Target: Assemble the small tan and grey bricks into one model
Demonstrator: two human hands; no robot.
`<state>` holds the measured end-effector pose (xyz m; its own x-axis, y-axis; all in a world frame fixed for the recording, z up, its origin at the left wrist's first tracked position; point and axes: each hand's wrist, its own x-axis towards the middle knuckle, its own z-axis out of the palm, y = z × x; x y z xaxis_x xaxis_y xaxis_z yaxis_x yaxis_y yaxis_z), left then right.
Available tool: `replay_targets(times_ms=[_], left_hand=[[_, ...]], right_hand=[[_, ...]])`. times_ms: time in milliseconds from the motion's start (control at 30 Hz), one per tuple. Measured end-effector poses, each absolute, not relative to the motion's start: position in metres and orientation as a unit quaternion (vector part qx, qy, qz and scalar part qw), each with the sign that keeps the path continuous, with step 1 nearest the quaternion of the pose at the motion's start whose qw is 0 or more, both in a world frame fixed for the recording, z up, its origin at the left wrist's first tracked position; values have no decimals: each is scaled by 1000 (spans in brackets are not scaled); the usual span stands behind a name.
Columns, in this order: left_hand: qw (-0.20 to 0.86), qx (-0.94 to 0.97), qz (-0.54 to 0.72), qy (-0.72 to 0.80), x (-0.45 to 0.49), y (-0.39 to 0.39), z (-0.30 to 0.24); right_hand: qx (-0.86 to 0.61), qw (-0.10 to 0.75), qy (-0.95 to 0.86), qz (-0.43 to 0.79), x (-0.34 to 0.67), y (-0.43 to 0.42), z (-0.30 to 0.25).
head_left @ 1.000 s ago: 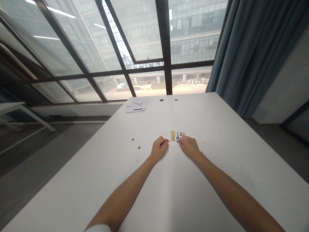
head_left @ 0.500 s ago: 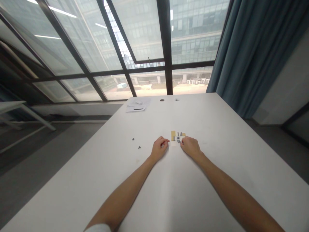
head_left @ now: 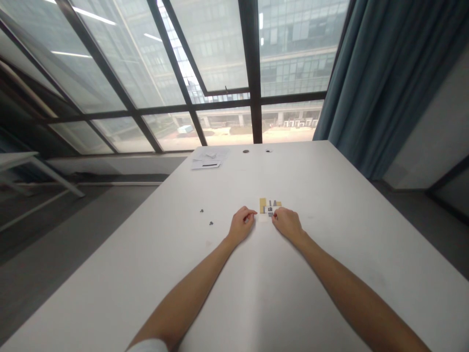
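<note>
My left hand (head_left: 242, 224) rests on the white table (head_left: 164, 259), its fingers curled and the index fingertip reaching toward the left side of a small flat layout. Nothing shows between those fingers. That layout has a yellow rectangle (head_left: 263, 202), a white area and several small dark grey pieces (head_left: 270, 209). At its lower right, my right hand (head_left: 287, 222) is closed in a pinch, fingertips beside or on the grey pieces. What the right fingers hold, if anything, is hidden.
Two small dark pieces, one farther (head_left: 201, 210) and one nearer (head_left: 211, 223), lie left of my hands. Papers (head_left: 207, 159) sit at the table's far left corner. Two round fittings, one dark (head_left: 245, 151) and one partly white (head_left: 268, 151), are near the far edge, before the windows.
My right hand has shifted slightly left along the layout's lower edge. The left hand stays almost still.
</note>
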<state>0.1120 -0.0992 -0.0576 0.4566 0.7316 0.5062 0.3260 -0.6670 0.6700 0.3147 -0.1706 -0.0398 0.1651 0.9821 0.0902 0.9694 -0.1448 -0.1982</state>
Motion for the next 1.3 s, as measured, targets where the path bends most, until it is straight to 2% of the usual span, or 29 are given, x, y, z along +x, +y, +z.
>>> replay_targets(times_ms=[1300], left_hand=[[249,820,401,324,112,-99,-59]], right_hand=[[-775,136,-617,24,306,-168,-42]])
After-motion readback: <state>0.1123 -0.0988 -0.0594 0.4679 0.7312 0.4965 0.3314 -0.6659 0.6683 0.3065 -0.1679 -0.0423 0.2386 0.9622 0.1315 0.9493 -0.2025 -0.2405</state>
